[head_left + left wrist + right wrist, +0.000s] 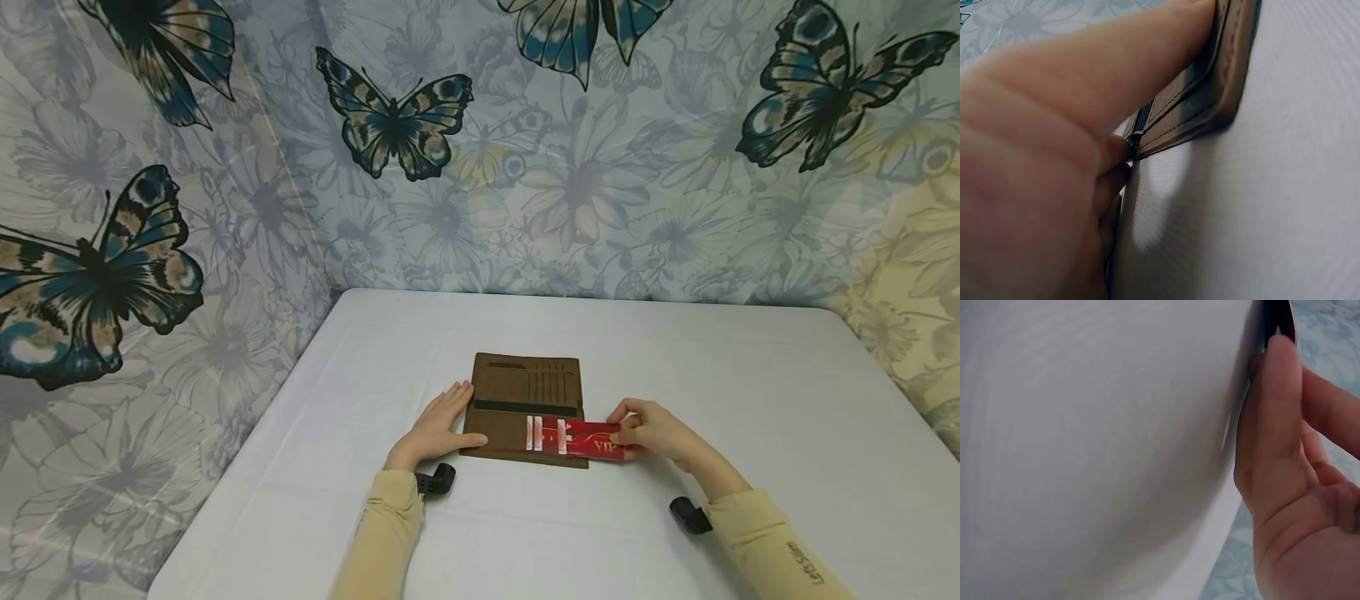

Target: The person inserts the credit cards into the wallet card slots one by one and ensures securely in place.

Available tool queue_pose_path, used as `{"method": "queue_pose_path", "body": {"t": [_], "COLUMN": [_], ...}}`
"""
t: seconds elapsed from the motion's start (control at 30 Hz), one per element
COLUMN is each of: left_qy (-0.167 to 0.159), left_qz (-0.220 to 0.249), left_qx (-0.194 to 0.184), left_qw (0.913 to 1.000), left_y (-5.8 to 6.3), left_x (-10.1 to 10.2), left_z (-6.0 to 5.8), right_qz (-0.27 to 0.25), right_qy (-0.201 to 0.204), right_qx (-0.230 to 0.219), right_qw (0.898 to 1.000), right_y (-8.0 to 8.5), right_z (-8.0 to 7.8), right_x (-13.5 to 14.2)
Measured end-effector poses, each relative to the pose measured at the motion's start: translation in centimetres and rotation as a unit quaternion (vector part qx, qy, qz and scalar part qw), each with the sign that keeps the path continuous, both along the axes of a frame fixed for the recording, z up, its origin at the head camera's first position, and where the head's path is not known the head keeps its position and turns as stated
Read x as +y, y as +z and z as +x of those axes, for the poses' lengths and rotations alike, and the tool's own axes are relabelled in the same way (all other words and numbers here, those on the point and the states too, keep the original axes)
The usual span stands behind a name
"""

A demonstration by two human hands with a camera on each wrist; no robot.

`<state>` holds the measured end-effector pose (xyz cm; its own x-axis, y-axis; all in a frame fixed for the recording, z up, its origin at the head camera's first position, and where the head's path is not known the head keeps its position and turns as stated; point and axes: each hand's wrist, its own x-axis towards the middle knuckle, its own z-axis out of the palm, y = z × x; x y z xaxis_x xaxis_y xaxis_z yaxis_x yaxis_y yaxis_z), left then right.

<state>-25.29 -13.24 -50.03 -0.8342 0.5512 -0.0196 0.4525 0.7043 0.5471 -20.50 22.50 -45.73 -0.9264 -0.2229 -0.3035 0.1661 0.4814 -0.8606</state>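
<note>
A brown bifold wallet (498, 437) lies spread on the white table, its upper half showing card slots and a dark band near the fold. My left hand (437, 427) rests along its left side, fingers extended, thumb on the lower left corner. In the left wrist view the thumb presses the edge of the wallet (1229, 81). My right hand (656, 431) pinches the right end of a long red card (581, 439) with white stripes and gold lettering. Its left part overlaps the wallet's lower half. The right wrist view shows fingertips of the right hand (1300, 444) at the card's end.
The white-covered table (300, 517) extends around the wallet on all sides. Behind it and at the left hangs butterfly-patterned fabric (585, 183). Black wrist cameras sit on the left (442, 479) and right (690, 515) wrists, close over the tabletop.
</note>
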Motion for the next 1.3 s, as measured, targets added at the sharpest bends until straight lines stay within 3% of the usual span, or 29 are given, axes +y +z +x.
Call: {"method": "queue_pose_path", "body": {"t": [0.4,1.3], "left_qy": [0.000,-0.002], "left_qz": [0.002,0.003], "left_qx": [-0.001,0.000], "left_qw": [1.0000,1.0000], "left_y": [0.1,0.3], "left_x": [0.0,0.0], "left_z": [0.1,0.2], "right_qz": [0.048,0.079], "right_qy": [0.020,0.019], "right_qx": [0.055,0.068], "right_qw": [0.997,0.994], "right_y": [0.0,-0.1], "right_z": [-0.3,-0.5], "right_x": [-1.3,-3.5]}}
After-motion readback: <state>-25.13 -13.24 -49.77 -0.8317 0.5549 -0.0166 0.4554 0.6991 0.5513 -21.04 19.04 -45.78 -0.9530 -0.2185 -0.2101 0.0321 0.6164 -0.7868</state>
